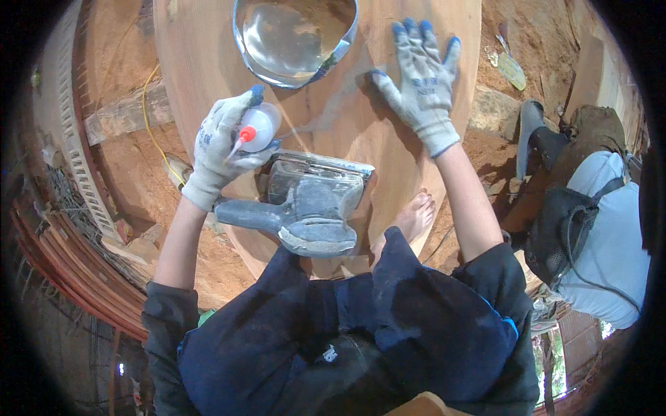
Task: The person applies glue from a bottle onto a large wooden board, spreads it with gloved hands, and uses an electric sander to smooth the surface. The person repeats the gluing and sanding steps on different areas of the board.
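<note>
My left hand (214,147), in a grey-white work glove with blue fingertips, is wrapped round a translucent white squeeze bottle (268,126) with a red cap and thin nozzle. The nozzle points down toward my wrist. My right hand (424,93), gloved alike, lies flat with spread fingers on a broad wooden slab (395,163). Close below the bottle rests a dusty grey-black belt sander (316,208), its handle toward the left. Beyond it on the slab is a round, shiny metal-bottomed container (341,54) with a blue-and-white rim.
A bare foot (414,216) stands on the slab's near right part. At left a yellow cord (147,111) runs over brown ground beside stacked boards (76,267). On the right are a dark bag (560,236), a pale blue sack (600,239) and a grey blade-like object (528,128).
</note>
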Available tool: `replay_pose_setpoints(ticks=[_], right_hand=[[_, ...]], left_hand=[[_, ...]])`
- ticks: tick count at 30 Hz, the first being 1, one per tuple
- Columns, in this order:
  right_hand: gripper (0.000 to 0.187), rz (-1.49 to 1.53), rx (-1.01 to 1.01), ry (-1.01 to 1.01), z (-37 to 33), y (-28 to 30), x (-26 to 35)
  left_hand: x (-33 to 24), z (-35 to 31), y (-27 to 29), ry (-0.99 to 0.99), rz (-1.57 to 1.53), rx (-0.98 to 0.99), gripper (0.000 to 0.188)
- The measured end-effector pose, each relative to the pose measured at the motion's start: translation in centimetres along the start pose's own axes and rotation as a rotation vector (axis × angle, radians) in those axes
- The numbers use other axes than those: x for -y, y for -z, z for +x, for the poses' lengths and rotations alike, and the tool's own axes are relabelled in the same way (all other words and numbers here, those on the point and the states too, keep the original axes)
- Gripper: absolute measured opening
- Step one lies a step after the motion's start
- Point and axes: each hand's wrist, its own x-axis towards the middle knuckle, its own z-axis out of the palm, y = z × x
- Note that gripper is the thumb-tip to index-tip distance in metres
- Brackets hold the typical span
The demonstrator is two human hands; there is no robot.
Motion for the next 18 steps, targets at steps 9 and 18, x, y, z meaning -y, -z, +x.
replay_pose_setpoints(ticks=[9,18], right_hand=[[0.094,-0.016,-0.039,-0.129,-1.0,-0.6,0.2],[0.094,0.135,-0.15,-0.105,-1.4,0.2,0.5]], left_hand=[[-0.1,0.1,0.0,0.038,-0.009,-0.003,0.082],[-0.1,0.0,0.1,-0.028,-0.01,-0.024,0.084]])
